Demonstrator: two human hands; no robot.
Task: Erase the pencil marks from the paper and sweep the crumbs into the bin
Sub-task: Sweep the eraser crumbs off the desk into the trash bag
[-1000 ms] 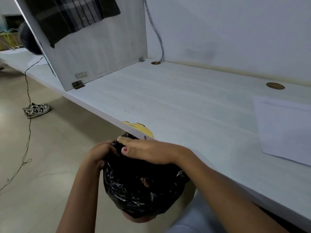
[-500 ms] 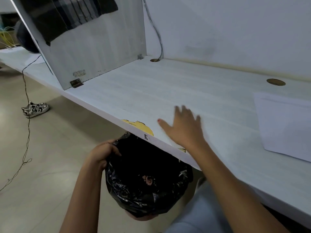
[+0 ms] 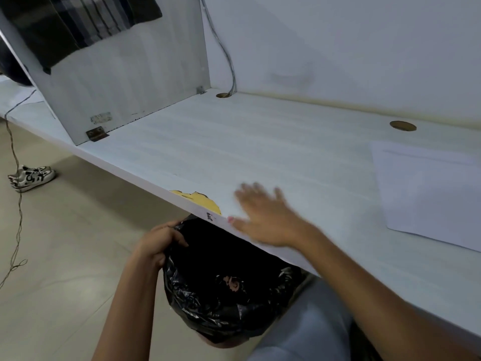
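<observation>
I record my left hand (image 3: 156,243) gripping the crinkled rim of the bin (image 3: 221,295), which sits just below the front edge of the desk (image 3: 260,142), mouth upward, axis near upright. My right hand (image 3: 265,220) lies flat at that edge, fingers straight and spread, holding nothing; it is blurred. Crumbs: too small to make out. I judge the black liner thin, soft, light and prone to sag, so the rim is the sound hold. The paper (image 3: 429,194) lies flat, well to the right, cut by the frame; long axis undetermined
</observation>
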